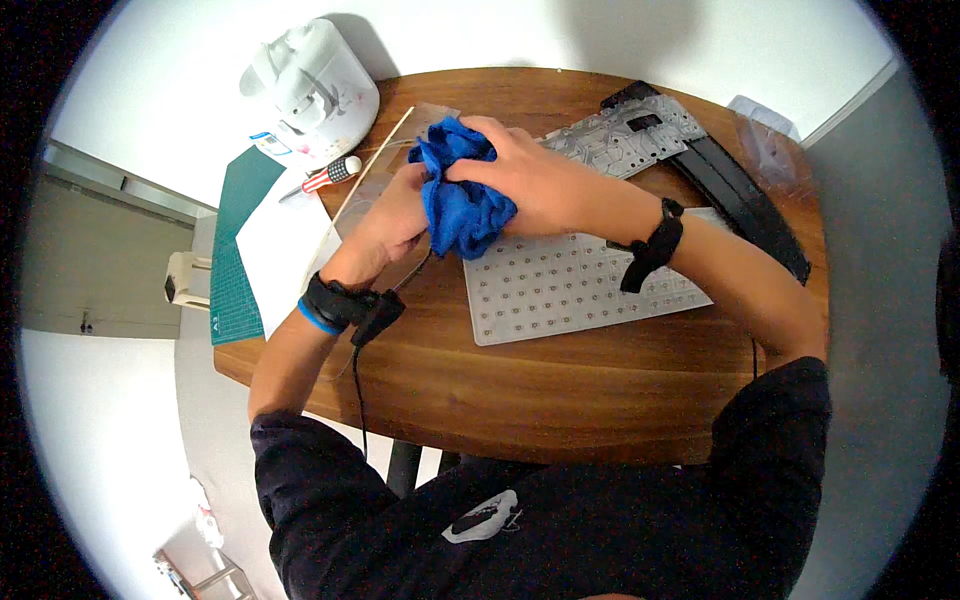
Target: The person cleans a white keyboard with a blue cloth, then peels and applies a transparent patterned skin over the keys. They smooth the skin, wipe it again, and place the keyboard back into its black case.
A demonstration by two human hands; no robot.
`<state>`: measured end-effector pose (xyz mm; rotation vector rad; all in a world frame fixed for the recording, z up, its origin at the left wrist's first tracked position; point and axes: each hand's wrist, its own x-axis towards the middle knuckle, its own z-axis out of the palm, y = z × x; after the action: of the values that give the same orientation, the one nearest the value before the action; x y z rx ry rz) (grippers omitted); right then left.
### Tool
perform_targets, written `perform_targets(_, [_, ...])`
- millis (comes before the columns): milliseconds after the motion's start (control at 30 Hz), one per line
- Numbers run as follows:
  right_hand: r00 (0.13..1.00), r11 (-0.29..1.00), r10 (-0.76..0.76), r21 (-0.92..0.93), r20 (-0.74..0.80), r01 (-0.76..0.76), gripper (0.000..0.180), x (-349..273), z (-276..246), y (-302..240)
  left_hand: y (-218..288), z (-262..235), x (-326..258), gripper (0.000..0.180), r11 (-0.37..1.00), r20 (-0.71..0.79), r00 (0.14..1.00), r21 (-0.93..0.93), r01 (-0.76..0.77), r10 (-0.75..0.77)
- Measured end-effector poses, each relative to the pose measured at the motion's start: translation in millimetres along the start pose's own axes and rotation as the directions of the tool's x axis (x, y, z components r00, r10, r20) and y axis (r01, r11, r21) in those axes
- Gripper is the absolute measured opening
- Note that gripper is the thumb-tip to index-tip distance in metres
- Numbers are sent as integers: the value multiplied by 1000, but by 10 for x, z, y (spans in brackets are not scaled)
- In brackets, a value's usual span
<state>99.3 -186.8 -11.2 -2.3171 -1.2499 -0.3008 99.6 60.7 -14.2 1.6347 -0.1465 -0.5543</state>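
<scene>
A crumpled blue cloth [465,215] is bunched between my two hands above the far middle of the table. My right hand [530,180] grips it from the right, thumb and forefinger pressed into its folds. From the left, my left hand [393,212] closes against the cloth, its fingers mostly hidden behind the fabric. Whether anything is wrapped inside cannot be seen. Below and to the right lies a pale rectangular keyboard membrane [550,290] with rows of small domes. A clear sheet [375,185] with a light edge strip lies partly under my left hand.
A perforated metal plate [630,135] and a long black frame piece [740,205] lie at the far right, beside clear plastic packaging [775,160]. On the left are a screwdriver [332,175], white paper [285,245], a green cutting mat [232,285] and a white rice cooker [325,95]. Cables hang from my wrist straps.
</scene>
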Motion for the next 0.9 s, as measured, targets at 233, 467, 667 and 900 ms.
perform_targets(233, [989, 957, 122, -275, 81, -96, 52, -268, -380, 395, 203, -65, -119, 41, 1000, 23, 1000, 29, -1, 0])
perform_targets(467, [988, 910, 145, -387, -46, -151, 56, -383, -600, 330, 117, -160, -41, 42, 999, 24, 999, 36, -32, 31])
perform_targets(667, [999, 971, -19, -239, -48, 7, 66, -65, -294, -132, 148, -181, 6, 38, 909, 18, 998, 411, -69, 67])
perform_targets(900, [996, 882, 83, -468, 29, -60, 42, -447, -404, 412, 433, -276, -410, 43, 979, -156, 986, 204, -21, 53])
